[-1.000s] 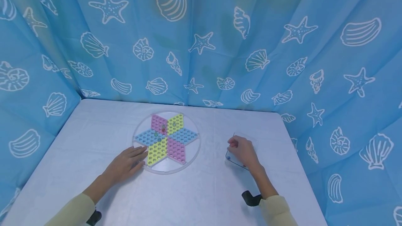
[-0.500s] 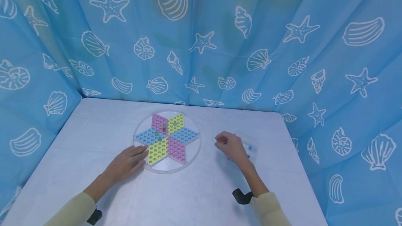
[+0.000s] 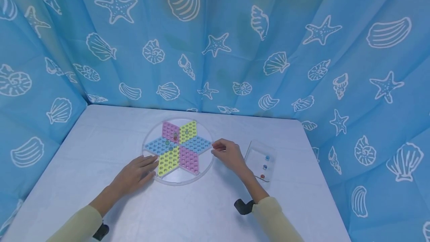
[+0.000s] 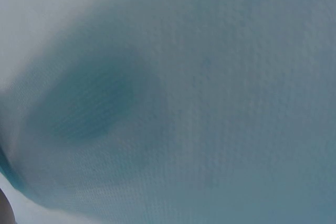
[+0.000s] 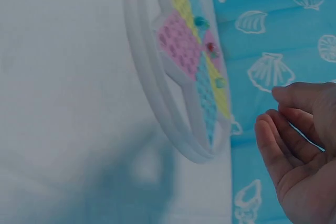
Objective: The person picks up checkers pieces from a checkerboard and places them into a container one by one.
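A round clear board [image 3: 179, 178] with a pink, yellow and blue star lies mid-table, its rim [image 5: 152, 77] also in the right wrist view. Several marbles [image 3: 174, 136] sit in holes near the star's middle. My left hand [image 3: 147, 165] lies flat on the table, fingers straight, touching the board's lower-left rim. My right hand [image 3: 215, 147] hovers at the board's right edge, fingers curled and tips pinched together on a small marble that they mostly hide. In the right wrist view, my right hand [image 5: 269, 109] shows curled fingers beside the board. The left wrist view shows only blurred white tabletop.
A clear rectangular tray [image 3: 255, 149] sits right of the board and holds two blue marbles [image 3: 267, 157] and a red one [image 3: 262, 176]. Blue curtains printed with shells [image 3: 215, 47] close in the table's back and sides. The table's right edge [image 3: 322, 182] is near the tray.
My right hand left the tray and travelled left to the board's right edge, uncovering the tray's marbles. The left hand has stayed put.
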A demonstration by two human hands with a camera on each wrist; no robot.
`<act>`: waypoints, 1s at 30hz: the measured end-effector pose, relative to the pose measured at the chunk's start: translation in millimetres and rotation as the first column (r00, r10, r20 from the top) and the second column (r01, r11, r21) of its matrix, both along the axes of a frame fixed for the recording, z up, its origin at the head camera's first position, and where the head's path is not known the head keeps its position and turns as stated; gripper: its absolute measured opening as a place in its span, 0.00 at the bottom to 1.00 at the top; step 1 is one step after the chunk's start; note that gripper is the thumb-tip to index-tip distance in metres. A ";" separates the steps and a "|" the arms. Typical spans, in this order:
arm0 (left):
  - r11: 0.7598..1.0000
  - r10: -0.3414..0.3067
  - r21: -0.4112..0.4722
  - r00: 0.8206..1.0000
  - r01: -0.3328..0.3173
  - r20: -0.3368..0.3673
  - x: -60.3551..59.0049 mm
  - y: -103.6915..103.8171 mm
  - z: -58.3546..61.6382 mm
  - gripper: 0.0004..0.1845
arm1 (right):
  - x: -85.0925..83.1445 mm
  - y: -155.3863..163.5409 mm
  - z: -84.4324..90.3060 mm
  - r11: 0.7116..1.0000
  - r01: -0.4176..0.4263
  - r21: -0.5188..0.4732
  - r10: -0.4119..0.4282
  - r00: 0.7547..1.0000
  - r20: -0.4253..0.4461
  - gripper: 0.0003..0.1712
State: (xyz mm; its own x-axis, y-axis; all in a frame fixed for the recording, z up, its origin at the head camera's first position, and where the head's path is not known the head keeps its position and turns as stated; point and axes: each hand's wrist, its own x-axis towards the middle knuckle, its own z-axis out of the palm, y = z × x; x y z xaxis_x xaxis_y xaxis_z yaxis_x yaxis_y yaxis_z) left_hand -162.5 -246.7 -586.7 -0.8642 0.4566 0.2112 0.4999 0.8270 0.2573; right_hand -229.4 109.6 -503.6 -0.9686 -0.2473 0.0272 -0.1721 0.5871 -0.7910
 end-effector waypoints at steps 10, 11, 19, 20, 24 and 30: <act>0.999 -0.034 0.035 0.998 0.036 -0.048 -1.1 -2.5 -1.1 0.23 | -15.5 -28.9 -25.9 0.999 0.030 -0.031 -0.029 0.999 0.037 0.14; 0.998 -0.038 0.042 0.998 0.040 -0.055 -1.0 -2.7 -1.4 0.23 | -17.8 -31.8 -27.4 0.998 0.046 -0.032 -0.044 0.998 0.043 0.14; 0.997 -0.047 0.053 0.996 0.051 -0.077 -1.6 -2.8 -3.3 0.22 | -32.3 -54.9 -31.4 0.992 0.115 -0.046 -0.112 0.992 0.062 0.16; 0.998 -0.046 0.050 0.996 0.049 -0.074 -1.7 -2.9 -3.5 0.22 | -33.7 -57.4 -31.3 0.992 0.118 -0.047 -0.115 0.992 0.059 0.15; 0.998 -0.043 0.050 0.997 0.047 -0.065 -1.1 -2.2 -2.5 0.22 | -39.1 -65.3 -32.2 0.992 0.123 -0.038 -0.121 0.991 0.061 0.15; 0.997 -0.053 0.056 0.995 0.058 -0.086 -1.6 -2.5 -2.3 0.22 | -48.0 -73.2 -36.0 0.991 0.135 -0.016 -0.133 0.987 0.088 0.16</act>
State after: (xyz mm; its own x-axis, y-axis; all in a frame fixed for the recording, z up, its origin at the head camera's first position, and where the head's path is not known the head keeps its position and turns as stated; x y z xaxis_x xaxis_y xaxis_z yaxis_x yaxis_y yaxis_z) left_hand -164.1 -249.3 -589.1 -0.8157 0.4883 0.3101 0.5667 0.7821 0.2592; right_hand -277.5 36.4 -539.5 -0.9918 -0.1157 -0.0544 -0.0234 0.5828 -0.8123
